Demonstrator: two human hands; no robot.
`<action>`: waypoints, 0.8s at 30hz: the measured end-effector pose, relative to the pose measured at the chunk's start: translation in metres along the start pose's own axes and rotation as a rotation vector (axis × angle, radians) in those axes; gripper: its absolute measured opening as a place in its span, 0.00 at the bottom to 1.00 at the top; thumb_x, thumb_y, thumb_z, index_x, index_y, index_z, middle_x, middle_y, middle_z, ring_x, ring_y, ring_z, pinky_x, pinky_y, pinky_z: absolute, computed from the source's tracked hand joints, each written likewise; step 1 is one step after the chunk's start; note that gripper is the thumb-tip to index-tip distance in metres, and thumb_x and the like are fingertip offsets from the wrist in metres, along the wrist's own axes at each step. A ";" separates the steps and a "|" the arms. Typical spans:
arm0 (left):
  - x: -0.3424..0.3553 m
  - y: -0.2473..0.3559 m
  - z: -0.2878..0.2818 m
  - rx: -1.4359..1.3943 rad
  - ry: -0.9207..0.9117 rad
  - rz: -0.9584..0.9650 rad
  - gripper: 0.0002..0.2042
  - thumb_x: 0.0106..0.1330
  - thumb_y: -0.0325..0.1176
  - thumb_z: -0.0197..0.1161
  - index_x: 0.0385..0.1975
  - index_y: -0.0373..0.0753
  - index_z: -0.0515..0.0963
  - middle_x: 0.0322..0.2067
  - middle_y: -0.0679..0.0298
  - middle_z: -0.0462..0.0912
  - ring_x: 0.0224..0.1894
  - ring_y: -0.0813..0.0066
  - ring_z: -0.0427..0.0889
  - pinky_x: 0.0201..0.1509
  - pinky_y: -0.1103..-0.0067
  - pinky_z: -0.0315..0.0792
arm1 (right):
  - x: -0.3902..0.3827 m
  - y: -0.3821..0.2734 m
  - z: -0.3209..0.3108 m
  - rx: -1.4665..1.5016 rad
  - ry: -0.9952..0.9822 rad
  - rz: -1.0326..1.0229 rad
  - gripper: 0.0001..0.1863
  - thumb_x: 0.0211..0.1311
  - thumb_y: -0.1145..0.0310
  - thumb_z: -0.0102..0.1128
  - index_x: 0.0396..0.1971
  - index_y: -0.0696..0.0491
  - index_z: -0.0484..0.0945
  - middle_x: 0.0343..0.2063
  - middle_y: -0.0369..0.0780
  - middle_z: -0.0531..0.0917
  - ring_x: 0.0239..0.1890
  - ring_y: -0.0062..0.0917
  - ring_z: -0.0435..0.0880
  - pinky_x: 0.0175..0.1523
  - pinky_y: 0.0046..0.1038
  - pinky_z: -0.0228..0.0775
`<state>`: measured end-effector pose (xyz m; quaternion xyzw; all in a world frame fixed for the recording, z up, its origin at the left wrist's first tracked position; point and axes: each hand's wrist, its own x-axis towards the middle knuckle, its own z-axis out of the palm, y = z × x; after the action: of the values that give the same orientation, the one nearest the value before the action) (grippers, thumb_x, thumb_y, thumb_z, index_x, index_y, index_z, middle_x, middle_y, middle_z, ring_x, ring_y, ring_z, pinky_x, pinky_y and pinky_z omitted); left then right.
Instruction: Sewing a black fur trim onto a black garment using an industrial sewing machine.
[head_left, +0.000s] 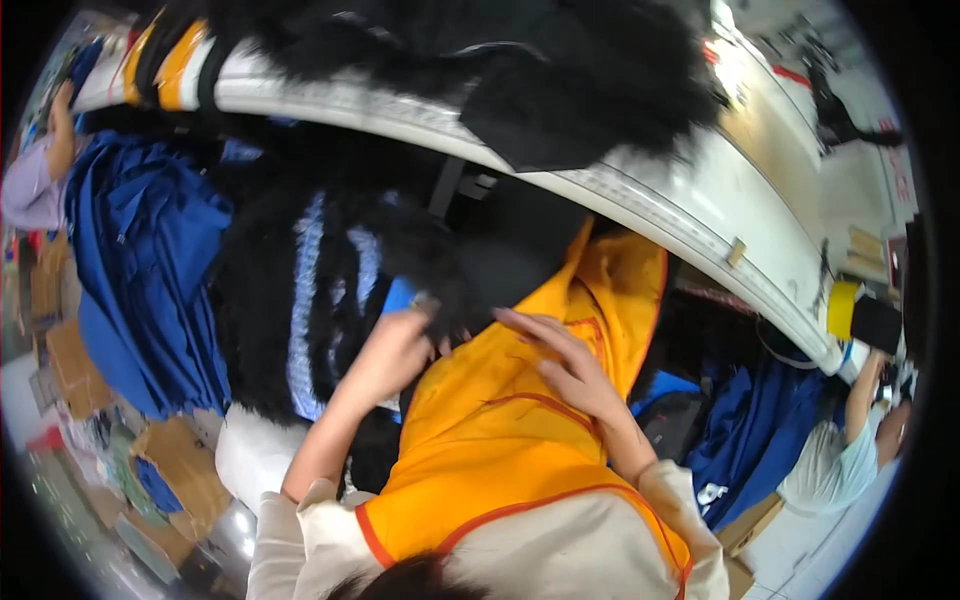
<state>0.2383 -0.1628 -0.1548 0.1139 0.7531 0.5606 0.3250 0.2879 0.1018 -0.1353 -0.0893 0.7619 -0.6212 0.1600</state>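
One long white table point(750, 205) curves across the view, with one black furry heap point(590, 60) on it, cut off at the top edge. One orange apron point(500, 450) with red trim covers the person's front. Left of it, below the table edge, hangs one black furry piece point(250, 300), its long axis running from the table down toward the person; its upper end is lost in shadow. Two blue cloths are there, a larger one point(150, 270) at far left and a smaller one point(755, 430) at right. Two co-workers, one per side, are partly cut off. The hands are apart: the right hand point(570, 365) spreads over the apron, fingers extended; the left hand point(395, 345) curls at the furry piece's edge, too blurred to tell whether it grips. Two pale-blue strips point(305, 310) run lengthwise along the fur.
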 end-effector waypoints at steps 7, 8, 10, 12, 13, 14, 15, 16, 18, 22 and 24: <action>0.037 0.081 0.054 0.457 -0.091 0.358 0.14 0.50 0.18 0.57 0.39 0.32 0.77 0.39 0.49 0.79 0.45 0.51 0.78 0.50 0.70 0.72 | 0.015 -0.036 -0.029 0.706 0.268 0.250 0.21 0.72 0.62 0.45 0.57 0.59 0.69 0.41 0.40 0.81 0.39 0.21 0.81 0.45 0.19 0.71; 0.040 0.088 0.053 0.413 0.025 0.416 0.18 0.47 0.17 0.61 0.41 0.34 0.78 0.42 0.50 0.78 0.46 0.53 0.78 0.50 0.71 0.72 | -0.001 -0.042 -0.045 0.830 0.260 0.242 0.22 0.71 0.61 0.46 0.57 0.59 0.70 0.33 0.39 0.81 0.29 0.19 0.78 0.38 0.18 0.70; 0.048 0.098 0.049 0.259 0.137 0.505 0.25 0.43 0.17 0.69 0.46 0.40 0.79 0.43 0.58 0.77 0.44 0.62 0.77 0.50 0.74 0.71 | -0.029 -0.047 -0.067 0.915 0.290 0.117 0.26 0.69 0.57 0.49 0.57 0.62 0.69 0.15 0.34 0.72 0.11 0.14 0.65 0.24 0.18 0.65; 0.055 0.103 0.046 0.232 0.098 0.398 0.22 0.44 0.14 0.68 0.43 0.38 0.80 0.40 0.59 0.77 0.40 0.70 0.78 0.48 0.77 0.71 | -0.051 -0.044 -0.079 0.730 0.315 0.174 0.24 0.71 0.60 0.45 0.58 0.62 0.68 0.13 0.31 0.67 0.13 0.12 0.63 0.25 0.17 0.62; 0.058 0.104 0.045 0.240 0.065 0.359 0.21 0.45 0.13 0.67 0.42 0.37 0.80 0.39 0.59 0.76 0.38 0.73 0.78 0.46 0.79 0.71 | -0.060 -0.040 -0.081 0.686 0.288 0.214 0.23 0.73 0.62 0.42 0.60 0.60 0.68 0.13 0.30 0.66 0.14 0.13 0.63 0.26 0.17 0.61; 0.060 0.103 0.047 0.162 -0.039 0.361 0.21 0.45 0.13 0.67 0.42 0.37 0.80 0.37 0.60 0.77 0.34 0.75 0.78 0.45 0.80 0.71 | -0.069 -0.035 -0.079 0.664 0.284 0.241 0.22 0.73 0.63 0.43 0.59 0.60 0.68 0.14 0.30 0.66 0.16 0.13 0.65 0.27 0.16 0.62; 0.060 0.101 0.048 0.161 -0.143 0.330 0.20 0.47 0.15 0.68 0.42 0.37 0.81 0.35 0.62 0.79 0.34 0.74 0.79 0.45 0.81 0.71 | -0.078 -0.030 -0.078 0.664 0.302 0.290 0.22 0.72 0.64 0.43 0.59 0.60 0.69 0.16 0.32 0.70 0.16 0.13 0.67 0.27 0.16 0.62; 0.060 0.098 0.051 0.165 -0.227 0.346 0.18 0.48 0.16 0.68 0.41 0.37 0.81 0.35 0.62 0.80 0.34 0.73 0.79 0.45 0.81 0.71 | -0.086 -0.024 -0.075 0.662 0.322 0.367 0.21 0.72 0.64 0.44 0.58 0.60 0.69 0.17 0.33 0.73 0.16 0.13 0.68 0.26 0.15 0.63; 0.055 0.090 0.057 0.086 -0.373 0.306 0.15 0.50 0.18 0.68 0.39 0.37 0.82 0.36 0.61 0.82 0.36 0.70 0.79 0.45 0.81 0.71 | -0.101 -0.011 -0.070 0.684 0.296 0.404 0.20 0.72 0.64 0.45 0.57 0.61 0.70 0.19 0.35 0.76 0.16 0.13 0.69 0.25 0.15 0.63; 0.041 0.073 0.062 -0.192 -0.310 0.197 0.11 0.56 0.19 0.64 0.39 0.35 0.81 0.38 0.63 0.78 0.40 0.74 0.77 0.46 0.79 0.72 | -0.125 0.013 -0.062 0.674 0.231 0.516 0.15 0.71 0.67 0.48 0.50 0.60 0.72 0.23 0.39 0.81 0.13 0.14 0.69 0.21 0.16 0.63; 0.040 0.067 0.059 -0.610 -0.223 0.079 0.14 0.58 0.20 0.63 0.45 0.36 0.76 0.40 0.64 0.73 0.40 0.77 0.73 0.47 0.78 0.71 | -0.136 0.019 -0.061 0.605 0.256 0.738 0.16 0.71 0.69 0.46 0.55 0.57 0.70 0.25 0.37 0.82 0.13 0.14 0.72 0.20 0.16 0.62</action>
<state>0.2316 -0.0730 -0.1172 0.1013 0.5052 0.7565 0.4027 0.3942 0.2078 -0.1252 0.3140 0.5419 -0.7224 0.2930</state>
